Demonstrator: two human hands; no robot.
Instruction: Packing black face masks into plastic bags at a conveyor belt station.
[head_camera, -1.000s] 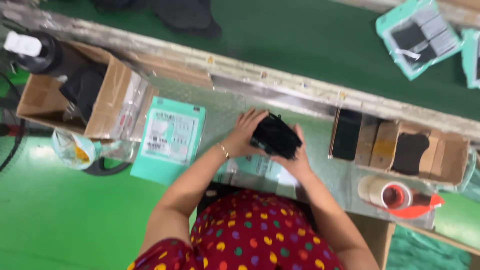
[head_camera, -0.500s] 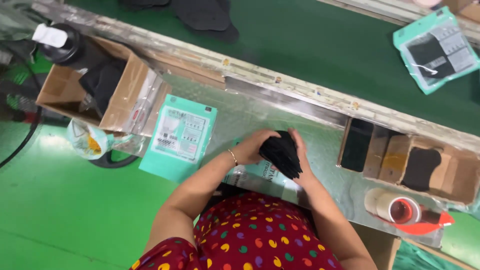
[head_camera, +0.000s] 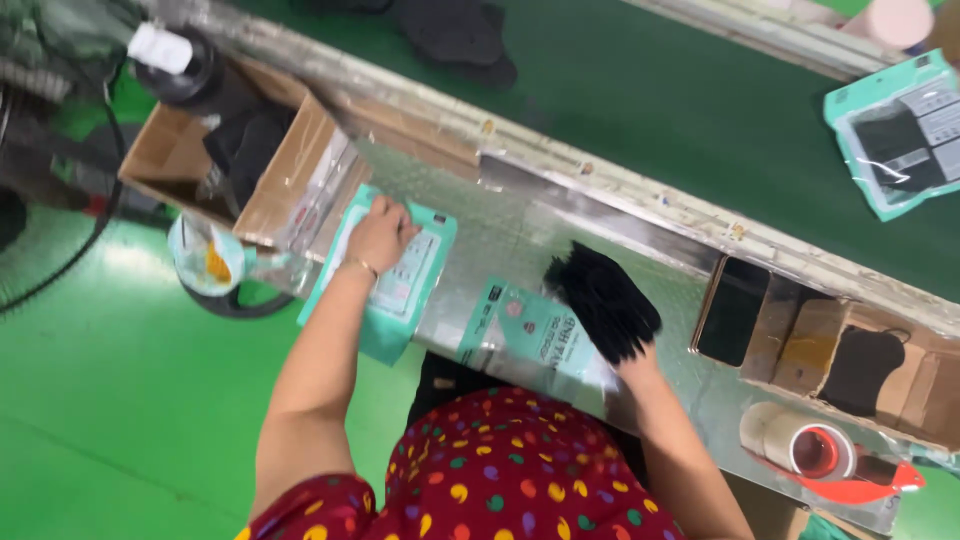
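Packing step in hand, by the look of it: right hand (head_camera: 640, 362) closed around a black fabric bundle (head_camera: 603, 300) above a teal pouch (head_camera: 535, 335); left hand (head_camera: 378, 233) flat, open, on the stack of teal packets (head_camera: 395, 285). Steel bench (head_camera: 520, 240); cardboard box (head_camera: 290, 190) left, tape roll (head_camera: 815, 450) right; green conveyor belt (head_camera: 650, 90) beyond; green floor (head_camera: 100, 400).

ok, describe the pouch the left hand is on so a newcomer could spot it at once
Start at the long metal workbench running diagonally beside the green conveyor belt. At its left end, next to the open cardboard box, a stack of teal pouches overhangs the bench edge, with the left hand pressed on top. Unlike the single teal pouch mid-bench, it has no black bundle beside it.
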